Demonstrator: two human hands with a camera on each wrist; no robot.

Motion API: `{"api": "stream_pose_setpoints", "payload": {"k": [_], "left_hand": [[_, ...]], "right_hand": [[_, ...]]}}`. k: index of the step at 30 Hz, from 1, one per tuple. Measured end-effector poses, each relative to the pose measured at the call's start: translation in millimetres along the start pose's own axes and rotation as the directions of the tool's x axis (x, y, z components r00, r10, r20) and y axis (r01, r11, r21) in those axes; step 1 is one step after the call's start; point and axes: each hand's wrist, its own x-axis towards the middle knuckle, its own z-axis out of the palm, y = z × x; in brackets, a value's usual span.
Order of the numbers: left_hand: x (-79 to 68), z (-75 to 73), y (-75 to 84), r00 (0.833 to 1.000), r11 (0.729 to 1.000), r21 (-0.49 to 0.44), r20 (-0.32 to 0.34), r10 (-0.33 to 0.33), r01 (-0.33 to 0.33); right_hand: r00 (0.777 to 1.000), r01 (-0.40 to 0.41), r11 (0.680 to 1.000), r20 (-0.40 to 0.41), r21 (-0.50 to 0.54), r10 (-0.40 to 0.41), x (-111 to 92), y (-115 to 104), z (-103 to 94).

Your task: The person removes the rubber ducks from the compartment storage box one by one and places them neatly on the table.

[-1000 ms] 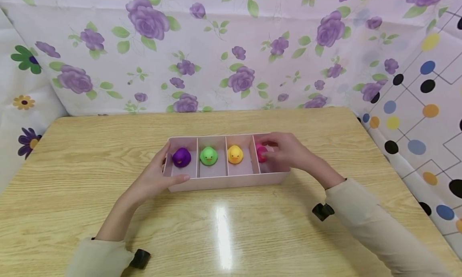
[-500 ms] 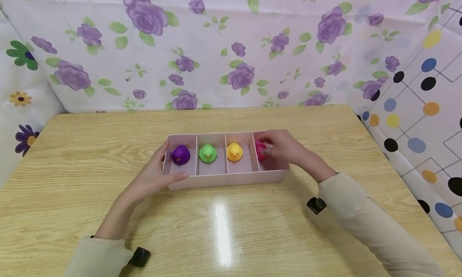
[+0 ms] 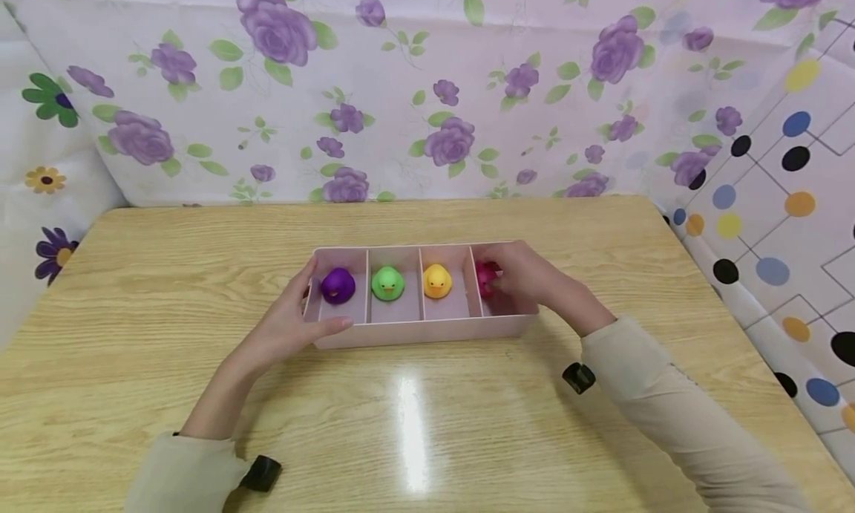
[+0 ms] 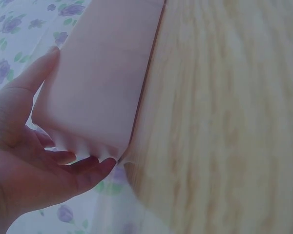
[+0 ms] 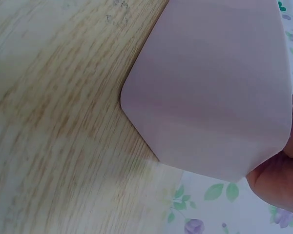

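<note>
A pale pink box (image 3: 414, 333) with several compartments in a row sits on the wooden table. From left to right it holds a purple rubber duck (image 3: 338, 285), a green rubber duck (image 3: 388, 283), a yellow rubber duck (image 3: 437, 281) and a pink rubber duck (image 3: 485, 279). My left hand (image 3: 290, 324) grips the box's left end, thumb along the front wall and fingers against the end wall (image 4: 83, 141). In the rightmost compartment my right hand (image 3: 528, 275) holds the pink duck, mostly hiding it. The right wrist view shows the box's outer wall (image 5: 210, 87) covering most of that hand.
The wooden table (image 3: 300, 416) extends around the box on all sides. Behind it hangs a floral cloth (image 3: 401, 90), and a dotted cloth (image 3: 768, 223) hangs at the right. Black wrist devices (image 3: 578, 378) are worn at both sleeves.
My right forearm has shifted slightly left, and the right hand now covers a little more of the pink duck. My left hand keeps its hold on the box.
</note>
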Motion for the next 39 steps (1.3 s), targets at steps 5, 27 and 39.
{"api": "stream_pose_setpoints", "payload": {"k": [5, 27, 39], "left_hand": [[-1.1, -0.4, 1.3, 1.0, 1.0, -0.003, 0.004, -0.003, 0.003], [-1.7, 0.9, 0.5, 1.0, 1.0, -0.022, -0.013, 0.011, -0.011], [-3.5, 0.1, 0.8, 1.0, 1.0, -0.018, -0.01, -0.007, 0.007]], "right_hand": [[0.998, 0.051, 0.998, -0.022, -0.036, -0.052, -1.2, 0.9, 1.4], [0.991, 0.112, 0.994, -0.075, -0.007, -0.112, -9.1, 2.4, 2.5], [0.988, 0.018, 0.991, -0.155, 0.134, 0.003, -20.8, 2.7, -7.6]]}}
